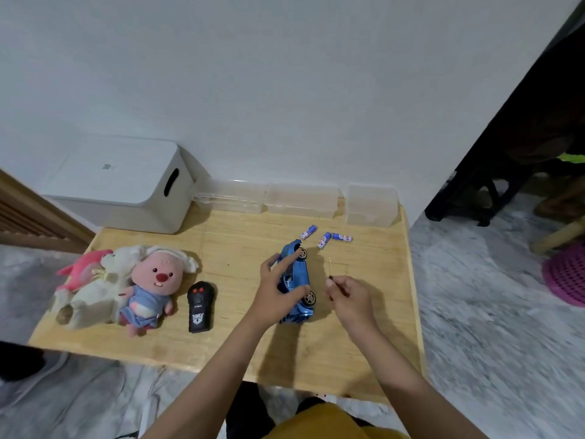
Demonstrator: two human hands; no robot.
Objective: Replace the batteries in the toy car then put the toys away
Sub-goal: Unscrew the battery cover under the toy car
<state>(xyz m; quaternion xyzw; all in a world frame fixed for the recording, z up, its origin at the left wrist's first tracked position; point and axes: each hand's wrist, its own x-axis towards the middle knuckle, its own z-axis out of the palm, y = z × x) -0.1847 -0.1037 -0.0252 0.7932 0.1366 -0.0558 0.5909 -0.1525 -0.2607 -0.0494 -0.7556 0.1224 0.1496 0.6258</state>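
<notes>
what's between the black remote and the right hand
In the head view, the blue toy car tipped on its side, gripped by the left hand, lies between the black remote and the right hand.

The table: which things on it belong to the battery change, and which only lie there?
For the job:
- blue toy car, held by the left hand
- small screwdriver, in the right hand
- three batteries

Lying about:
- black remote control
- plush toys
- white storage box
- clear containers
</notes>
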